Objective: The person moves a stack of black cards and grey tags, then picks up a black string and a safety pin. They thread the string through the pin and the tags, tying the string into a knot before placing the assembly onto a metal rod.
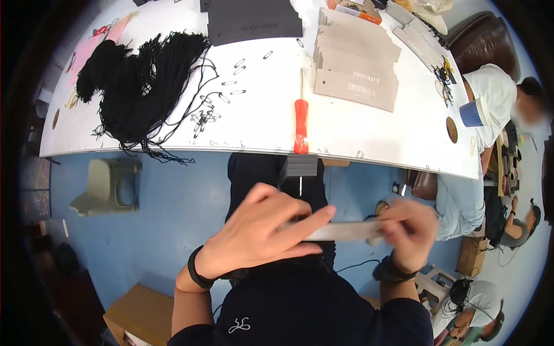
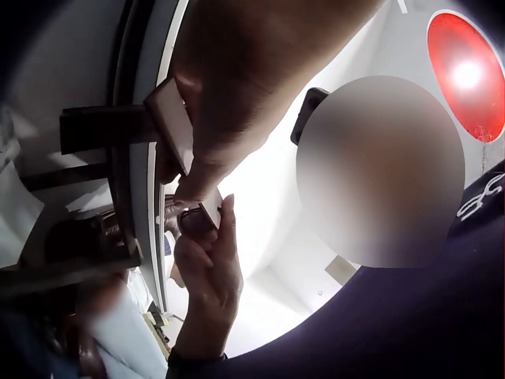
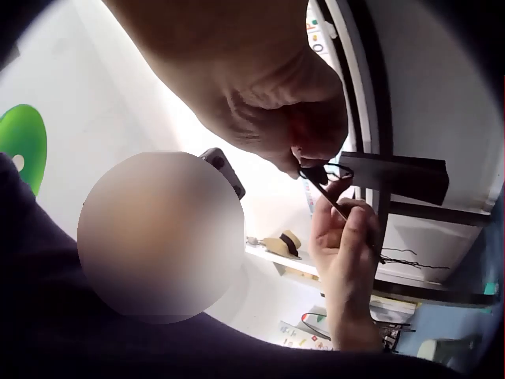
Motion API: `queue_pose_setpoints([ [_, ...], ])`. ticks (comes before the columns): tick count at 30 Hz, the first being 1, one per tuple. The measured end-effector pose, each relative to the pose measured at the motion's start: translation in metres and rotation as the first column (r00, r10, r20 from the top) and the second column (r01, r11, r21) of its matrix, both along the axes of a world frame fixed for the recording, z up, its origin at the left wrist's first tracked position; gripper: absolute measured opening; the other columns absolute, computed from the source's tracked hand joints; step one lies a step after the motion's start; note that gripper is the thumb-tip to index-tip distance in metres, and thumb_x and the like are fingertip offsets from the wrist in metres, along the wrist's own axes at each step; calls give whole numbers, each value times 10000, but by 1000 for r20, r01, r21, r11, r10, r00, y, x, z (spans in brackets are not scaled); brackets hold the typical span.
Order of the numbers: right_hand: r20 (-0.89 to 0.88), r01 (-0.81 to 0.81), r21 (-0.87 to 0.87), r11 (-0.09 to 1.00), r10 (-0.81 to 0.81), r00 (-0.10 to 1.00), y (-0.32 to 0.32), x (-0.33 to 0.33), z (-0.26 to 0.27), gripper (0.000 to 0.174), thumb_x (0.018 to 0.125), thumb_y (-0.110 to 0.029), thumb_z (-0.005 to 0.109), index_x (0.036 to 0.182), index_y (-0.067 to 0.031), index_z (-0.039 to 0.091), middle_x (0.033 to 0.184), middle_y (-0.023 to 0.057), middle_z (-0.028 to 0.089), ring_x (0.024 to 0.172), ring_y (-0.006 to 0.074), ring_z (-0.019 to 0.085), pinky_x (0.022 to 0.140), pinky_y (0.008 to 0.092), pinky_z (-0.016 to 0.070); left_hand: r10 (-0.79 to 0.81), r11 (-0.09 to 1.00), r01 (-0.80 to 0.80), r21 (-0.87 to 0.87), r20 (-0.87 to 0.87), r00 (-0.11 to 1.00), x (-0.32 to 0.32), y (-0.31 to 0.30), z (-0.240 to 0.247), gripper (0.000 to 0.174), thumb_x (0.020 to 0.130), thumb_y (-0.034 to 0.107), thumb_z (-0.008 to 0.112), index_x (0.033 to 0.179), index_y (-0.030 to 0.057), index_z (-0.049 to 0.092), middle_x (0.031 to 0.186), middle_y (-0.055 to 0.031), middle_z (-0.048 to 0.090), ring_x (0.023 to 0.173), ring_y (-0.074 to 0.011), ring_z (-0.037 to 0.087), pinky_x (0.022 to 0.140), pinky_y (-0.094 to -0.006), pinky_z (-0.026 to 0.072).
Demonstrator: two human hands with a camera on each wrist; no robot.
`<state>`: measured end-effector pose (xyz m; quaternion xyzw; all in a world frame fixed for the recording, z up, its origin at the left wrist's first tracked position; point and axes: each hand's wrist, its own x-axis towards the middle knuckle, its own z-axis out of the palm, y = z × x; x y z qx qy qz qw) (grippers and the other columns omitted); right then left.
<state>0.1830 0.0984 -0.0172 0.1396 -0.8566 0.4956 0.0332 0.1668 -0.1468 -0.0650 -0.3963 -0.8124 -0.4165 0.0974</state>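
Note:
In the head view my left hand (image 1: 271, 225) holds a greyish-beige card (image 1: 346, 231) in front of my body, seen almost edge-on. My right hand (image 1: 410, 230), blurred, is at the card's right end. A black cord loop (image 3: 341, 167) shows at the right fingertips, pinched against the card's end. From the left wrist view the card (image 2: 170, 118) lies along my left fingers, with the right hand (image 2: 209, 276) below. Past the hands, a stack of dark cards (image 1: 301, 165) sits at the table edge, on the thin rod of a red-handled tool (image 1: 301, 124).
On the white table (image 1: 259, 115) lie a bundle of black cords (image 1: 144, 86), several safety pins (image 1: 205, 115), black cards (image 1: 254, 20) and beige cards (image 1: 358, 69). A paper cup (image 1: 472, 113) is near a seated person at right. A stool (image 1: 109, 187) stands at left.

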Motion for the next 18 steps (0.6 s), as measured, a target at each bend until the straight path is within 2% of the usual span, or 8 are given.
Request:
queue_pose_setpoints([
  [2,-284,150,-115,982,-177,942,34,-13,-4,158,832,-118,621,708,-26,590,600,0,519,467,57,410,450,213,327,163,983,-159,90,-41,986,-1,-11,10,584,659,378,761,1139,78,615,943,-36,601,766,-176,561,713,-312,355],
  [4,34,568,-324,757,-591,806,58,-27,17,163,894,-133,564,765,-33,582,584,-42,433,482,22,359,452,190,302,290,934,-253,252,-122,949,0,-27,8,457,714,411,703,1015,69,670,944,-57,618,756,-195,574,697,-322,370],
  [10,-64,533,-216,818,-557,828,136,-153,6,216,912,-253,564,845,-53,614,627,-58,447,544,12,386,482,168,324,-497,547,164,821,161,853,27,-40,61,495,851,555,503,871,71,604,840,-50,585,790,-236,539,736,-381,352],
  [12,-29,564,-111,818,-570,821,142,-185,-3,232,911,-265,563,821,-55,606,623,-51,474,548,23,420,480,167,334,-703,369,315,874,41,710,25,-36,83,436,892,322,529,1261,91,534,1115,-78,622,934,-194,603,855,-426,364],
  [13,45,548,-144,824,-548,835,148,-198,-10,234,909,-265,567,800,-60,597,628,-47,493,548,26,434,472,168,330,-792,296,407,864,-17,611,52,-62,22,309,907,242,509,777,-27,590,981,-215,622,928,-315,630,798,-490,423],
  [14,119,531,-180,828,-518,847,153,-207,-15,239,907,-265,571,778,-65,589,632,-42,511,549,29,447,465,170,327,-792,294,419,859,-27,610,44,-56,40,309,907,242,509,777,-27,590,981,-215,622,928,-315,630,798,-490,423],
  [16,144,539,-112,835,-523,840,151,-207,-13,225,904,-222,577,942,-3,614,708,13,563,614,64,516,514,189,438,-846,315,374,872,79,528,30,-42,94,555,872,390,518,1358,139,422,1337,-53,495,1151,-217,533,943,-505,276],
  [18,93,566,-311,764,-568,818,142,-199,-12,300,903,-220,575,1090,15,569,848,60,603,803,99,578,669,222,524,-849,293,345,891,76,524,33,-40,95,551,873,397,508,1361,155,423,1347,-50,487,1201,-209,501,967,-503,268],
])
